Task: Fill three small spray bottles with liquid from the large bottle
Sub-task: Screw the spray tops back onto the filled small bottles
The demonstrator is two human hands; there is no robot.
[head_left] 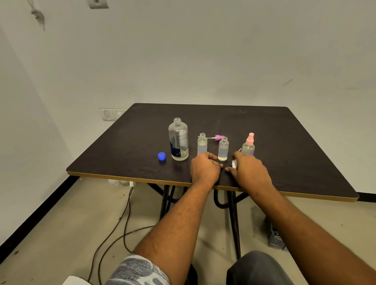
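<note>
Both hands are resting on the dark surface (125, 146). The left hand (204, 170) is lying curled, apparently empty. The right hand (249, 170) is covering something white, grip unclear. Beyond the fingers, the uncapped large bottle (178, 139) and three small spray bottles are standing.

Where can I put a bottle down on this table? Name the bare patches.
Bare: the whole far half of the table behind the large bottle, the right side beyond the pink-capped spray bottle, and the left corner beside the blue cap. Crowded: the front middle, around the bottles and both hands.
</note>
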